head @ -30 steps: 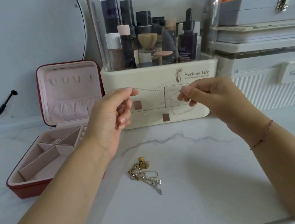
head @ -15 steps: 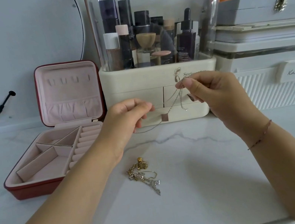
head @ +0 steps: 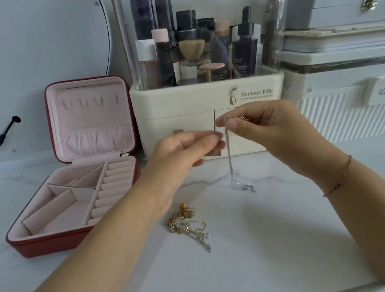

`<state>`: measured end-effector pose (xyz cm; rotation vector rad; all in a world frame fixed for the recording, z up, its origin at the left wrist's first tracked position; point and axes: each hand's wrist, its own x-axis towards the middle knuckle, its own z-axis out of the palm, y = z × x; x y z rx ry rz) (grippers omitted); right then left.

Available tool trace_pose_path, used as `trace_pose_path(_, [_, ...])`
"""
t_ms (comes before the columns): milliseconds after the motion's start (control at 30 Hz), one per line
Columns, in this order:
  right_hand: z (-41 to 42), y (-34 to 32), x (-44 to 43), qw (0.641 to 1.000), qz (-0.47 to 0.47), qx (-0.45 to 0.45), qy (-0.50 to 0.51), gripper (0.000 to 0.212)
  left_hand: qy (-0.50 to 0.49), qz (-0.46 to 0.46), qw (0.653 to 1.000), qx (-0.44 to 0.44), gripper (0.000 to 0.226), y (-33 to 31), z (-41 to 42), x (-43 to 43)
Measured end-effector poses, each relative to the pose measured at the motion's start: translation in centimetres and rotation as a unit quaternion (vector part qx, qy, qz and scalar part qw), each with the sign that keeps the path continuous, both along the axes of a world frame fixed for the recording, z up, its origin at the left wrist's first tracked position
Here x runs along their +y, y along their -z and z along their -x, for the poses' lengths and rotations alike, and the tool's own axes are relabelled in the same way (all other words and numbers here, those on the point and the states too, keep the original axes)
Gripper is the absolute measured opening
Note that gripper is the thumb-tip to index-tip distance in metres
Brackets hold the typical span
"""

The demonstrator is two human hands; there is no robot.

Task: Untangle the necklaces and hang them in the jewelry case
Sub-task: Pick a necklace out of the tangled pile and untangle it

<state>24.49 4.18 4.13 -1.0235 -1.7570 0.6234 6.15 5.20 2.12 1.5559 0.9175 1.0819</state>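
My right hand [head: 273, 132] pinches the top of a thin silver necklace [head: 230, 160]. The chain hangs straight down in a doubled strand, and its pendant touches the marble table [head: 267, 248]. My left hand [head: 185, 152] hovers just left of the chain with loosely curled fingers; I see nothing held in it. A tangle of gold and silver necklaces [head: 186, 223] lies on the table below my left wrist. The red jewelry case [head: 50, 243] stands open at the left, with a pink lining and a row of hooks [head: 90, 102] in its upright lid.
A cream cosmetics organiser [head: 180, 112] with a clear dome and small drawers stands right behind my hands. White storage boxes [head: 359, 112] are stacked at the right. A round mirror [head: 19, 60] leans on the wall at the left.
My left hand has let go of the chain's end and moved right, close to my right hand. The silver necklace, earlier stretched between both hands, now hangs straight down from my right hand.
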Motion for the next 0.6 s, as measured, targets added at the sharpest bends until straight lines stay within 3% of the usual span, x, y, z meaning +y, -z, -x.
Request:
trace_pose_path(100, [0.11,-0.06,0.01,0.999,0.036,0.002,-0.039,0.021,0.035,0.032,0.999,-0.023,0.033,0.08,-0.16,-0.09])
trace_pose_path(267, [-0.14,0.13,0.15,0.992,0.089,0.028,-0.089,0.026,0.053,0.060,0.996,-0.044,0.032,0.12,-0.14,-0.16])
trace_pose_path(433, [-0.21,0.02,0.14,0.981,0.127,0.076,-0.124,0.016,0.068,0.079,0.993,-0.059,0.027,-0.05,-0.16,-0.16])
trace_pose_path(600, [-0.23,-0.08,0.09,0.978,0.133,0.089,-0.134,0.012,0.060,0.085,0.993,-0.052,0.036,-0.05,-0.23,-0.25])
